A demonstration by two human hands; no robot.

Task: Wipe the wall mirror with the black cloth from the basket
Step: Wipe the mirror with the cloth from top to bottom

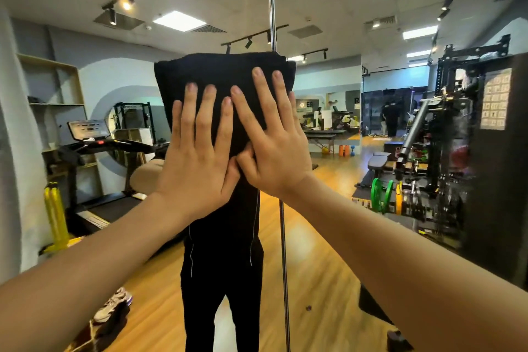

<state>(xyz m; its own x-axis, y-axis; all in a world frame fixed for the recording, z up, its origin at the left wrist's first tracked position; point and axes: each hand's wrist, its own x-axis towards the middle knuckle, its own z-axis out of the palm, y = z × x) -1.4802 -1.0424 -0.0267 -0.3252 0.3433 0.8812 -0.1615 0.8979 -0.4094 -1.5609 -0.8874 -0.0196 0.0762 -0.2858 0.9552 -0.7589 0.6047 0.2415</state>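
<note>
The wall mirror (328,37) fills nearly the whole view, with a vertical metal seam (273,3) running down its middle. A folded black cloth (220,71) lies flat against the glass at head height. My left hand (197,157) presses on its lower left part with fingers spread. My right hand (271,137) presses on its right part, fingers spread and thumb touching my left thumb. Below the cloth the mirror reflects a person in black clothes (225,266). The basket is not in view.
The mirror reflects a gym: a treadmill (94,146) at left, a weight rack with green plates (380,194) at right, a wooden floor (314,266). A yellow object (55,214) stands at the lower left. Shoes (111,306) lie on the floor.
</note>
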